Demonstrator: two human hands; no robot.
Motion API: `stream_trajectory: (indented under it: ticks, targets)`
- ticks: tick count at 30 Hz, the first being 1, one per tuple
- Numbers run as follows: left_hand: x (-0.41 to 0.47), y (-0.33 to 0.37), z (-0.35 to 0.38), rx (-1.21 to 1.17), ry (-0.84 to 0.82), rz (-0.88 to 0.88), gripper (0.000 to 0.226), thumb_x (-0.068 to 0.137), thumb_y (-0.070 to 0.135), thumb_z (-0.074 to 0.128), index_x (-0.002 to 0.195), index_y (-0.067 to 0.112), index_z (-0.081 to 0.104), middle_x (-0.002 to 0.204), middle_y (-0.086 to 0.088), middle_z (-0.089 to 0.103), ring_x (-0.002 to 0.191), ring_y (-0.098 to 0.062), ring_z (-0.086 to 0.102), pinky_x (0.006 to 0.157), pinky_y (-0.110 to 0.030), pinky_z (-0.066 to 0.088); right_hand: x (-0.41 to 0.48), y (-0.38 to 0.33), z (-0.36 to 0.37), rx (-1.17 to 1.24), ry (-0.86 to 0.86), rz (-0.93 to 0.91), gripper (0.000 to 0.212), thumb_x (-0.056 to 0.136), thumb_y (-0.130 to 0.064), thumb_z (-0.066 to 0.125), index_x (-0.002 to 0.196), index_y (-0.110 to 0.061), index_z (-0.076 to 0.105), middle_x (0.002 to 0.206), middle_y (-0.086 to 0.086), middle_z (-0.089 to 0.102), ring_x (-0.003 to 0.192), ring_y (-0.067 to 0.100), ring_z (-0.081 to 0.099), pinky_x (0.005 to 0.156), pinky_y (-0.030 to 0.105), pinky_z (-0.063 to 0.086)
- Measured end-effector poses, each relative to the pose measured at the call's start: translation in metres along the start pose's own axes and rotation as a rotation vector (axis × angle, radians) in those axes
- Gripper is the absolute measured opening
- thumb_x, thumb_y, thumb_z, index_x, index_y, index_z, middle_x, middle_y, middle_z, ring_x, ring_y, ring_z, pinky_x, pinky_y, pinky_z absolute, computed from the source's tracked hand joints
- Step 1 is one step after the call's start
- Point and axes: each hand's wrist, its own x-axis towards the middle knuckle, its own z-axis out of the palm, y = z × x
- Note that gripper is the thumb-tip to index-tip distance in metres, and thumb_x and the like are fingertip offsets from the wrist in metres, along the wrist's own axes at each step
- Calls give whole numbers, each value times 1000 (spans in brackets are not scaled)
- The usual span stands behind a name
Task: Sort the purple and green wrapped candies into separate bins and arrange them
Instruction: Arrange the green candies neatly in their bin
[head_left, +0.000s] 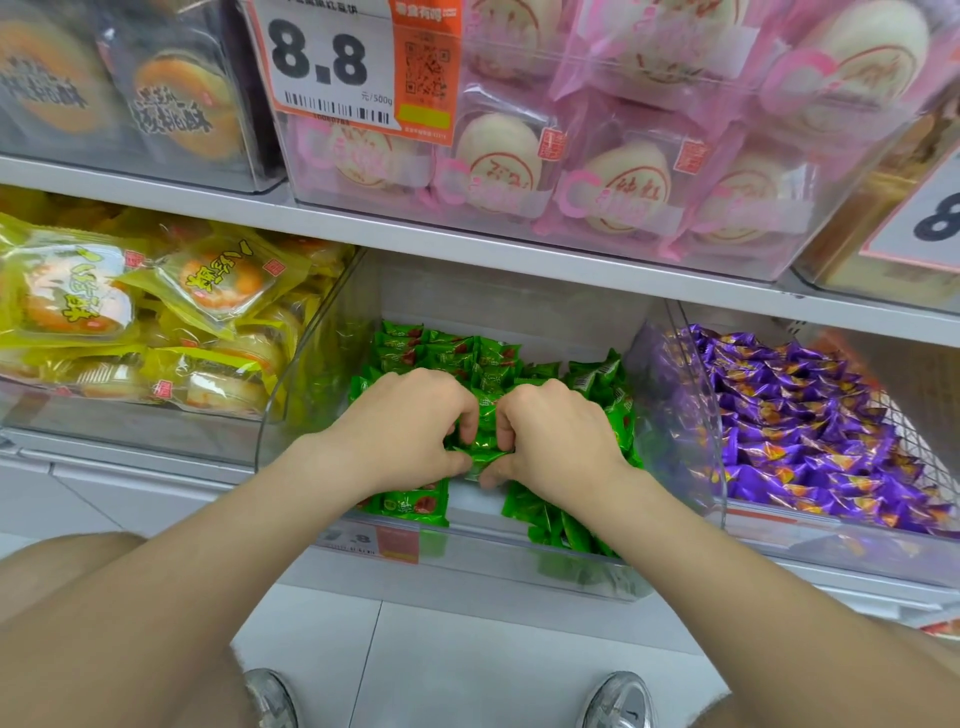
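A person's two bare hands work in the middle bin (493, 569) of a shop shelf, where the green wrapped candies (447, 353) are kept. The left hand (410, 431) and right hand (556, 436) meet knuckle to knuckle, fingers curled down and thumbs tucked beneath. Together they pinch a small cluster of green candies (483, 444), which sits directly between the two hands and just above the bin floor.

The sorting by colour looks largely done. No purple wrapper shows among the green, and no green shows in the purple candies (795, 426), which fill the neighbouring bin (831, 545) at three o'clock of the hands. The arranging appears only partly finished. At twelve o'clock of the hands green candies lie in tidy flat rows, at seven o'clock a few lie flat against the front wall, and at five o'clock others stand packed on edge. A bare strip of bin floor remains at six o'clock. The purple candies lie in a loose heap, and what sits under the hands cannot be seen.

At nine o'clock is a bin of yellow-wrapped pastries (156, 312). On the shelf above, pink-wrapped cakes (519, 166) sit behind an 8.8 price tag (332, 62).
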Motion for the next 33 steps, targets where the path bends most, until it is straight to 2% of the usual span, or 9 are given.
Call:
stream_trajectory:
  ticks: [5, 7, 9, 12, 17, 22, 26, 30, 33]
  targets:
    - [2, 3, 3, 29, 31, -6, 18, 86, 47, 78, 95, 32, 72, 87, 17, 54, 86, -11, 57, 75, -33, 45, 2, 25, -22, 162, 109, 44, 31, 70, -48, 91, 74, -27, 68, 72, -10, 68, 73, 15, 68, 75, 39, 61]
    - [2, 3, 4, 24, 34, -8, 16, 87, 45, 78, 95, 32, 72, 87, 18, 53, 86, -10, 57, 76, -32, 44, -1, 41, -34, 145, 153, 35, 15, 80, -35, 83, 74, -27, 72, 66, -11, 69, 71, 12, 69, 79, 38, 62]
    - [1, 3, 4, 23, 33, -11, 15, 87, 44, 77, 95, 33, 72, 86, 18, 53, 85, -9, 56, 76, -32, 44, -9, 53, -47, 109, 51, -18, 5, 82, -30, 79, 81, -26, 76, 69, -11, 71, 73, 7, 68, 84, 34, 59]
    - [0, 2, 3, 29, 33, -15, 15, 85, 44, 78, 94, 33, 72, 85, 19, 52, 83, -7, 55, 74, -31, 44, -22, 54, -57, 39, -174, -107, 29, 78, -49, 85, 98, -27, 79, 83, -9, 72, 80, 6, 65, 83, 30, 55]
    - [0, 3, 0, 10, 29, -22, 16, 83, 44, 76, 95, 35, 71, 87, 17, 54, 83, -6, 57, 70, -31, 46, -22, 51, -44, -96, -296, -143, 46, 73, -58, 87, 107, -28, 77, 94, -10, 62, 96, 14, 57, 85, 35, 54]
    - [-1, 3, -2, -46, 30, -6, 12, 86, 38, 73, 97, 37, 72, 86, 18, 58, 79, 0, 56, 67, -29, 45, -20, 53, -36, -200, -248, -138, 28, 71, -39, 83, 94, -26, 74, 85, -7, 60, 89, 22, 64, 75, 36, 58]
    - [-2, 1, -1, -153, 85, 14, 13, 89, 29, 70, 98, 38, 72, 87, 18, 60, 82, 0, 57, 74, -29, 52, -18, 58, -44, -45, -70, -126, 12, 75, -34, 65, 74, -24, 71, 76, -10, 70, 82, 14, 64, 76, 36, 59]
    - [-5, 7, -11, -383, 104, 16, 24, 88, 35, 75, 111, 39, 71, 98, 20, 69, 89, 1, 65, 77, -16, 51, -20, 54, -56, 237, 47, -129, 15, 90, -29, 68, 82, -24, 80, 69, -13, 72, 68, -1, 64, 71, 19, 48]
    - [-6, 10, -21, -603, 118, -18, 23, 87, 36, 83, 108, 32, 73, 93, 14, 76, 84, -2, 72, 74, -16, 55, -20, 46, -58, 400, 38, -179, 14, 96, -34, 73, 88, -26, 80, 74, -14, 75, 71, 2, 69, 68, 16, 50]
